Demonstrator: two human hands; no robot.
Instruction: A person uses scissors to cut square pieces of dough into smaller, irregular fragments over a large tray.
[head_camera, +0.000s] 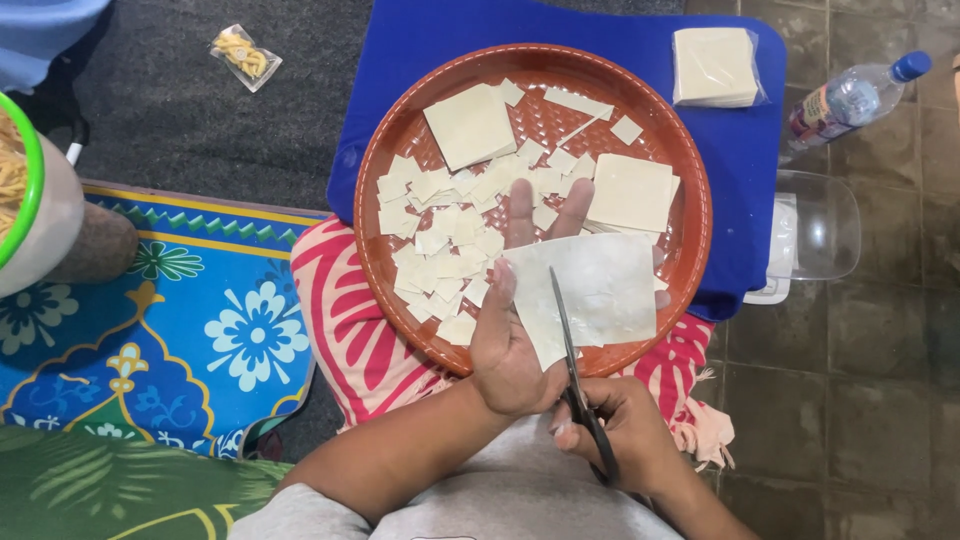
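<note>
Head view, looking down over a person's lap. The left hand (515, 320) lies palm up over the near rim of a round reddish-brown tray (690, 190), fingers stretched out flat, with a pale square sheet of dough (600, 290) resting across them; the thumb presses on the sheet's left edge. The right hand (615, 430) is closed around the handles of a pair of scissors (575, 375), whose blades are nearly together and point away from the body, lying across the left part of the sheet. The sheet hangs above the tray's near right portion, partly past the rim. On the tray lie many small cut dough squares (440, 240), heaped mostly left of centre, a larger uncut square (470, 125) toward the far side, and a stack of uncut squares (630, 190) on the right, just beyond the held sheet. The tray sits on a blue mat (745, 140) and on a pink-and-white patterned cloth (340, 320) over the lap. On the far right corner of the mat is a wrapped pack of dough sheets (714, 66). A plastic water bottle (850, 100) lies on the tiled floor to the right, near a clear plastic container (815, 230). To the left are a blue flowered rug (200, 310), a small bag of snacks (244, 55) on dark carpet, and a green-rimmed bowl (30, 190) at the frame edge.
</note>
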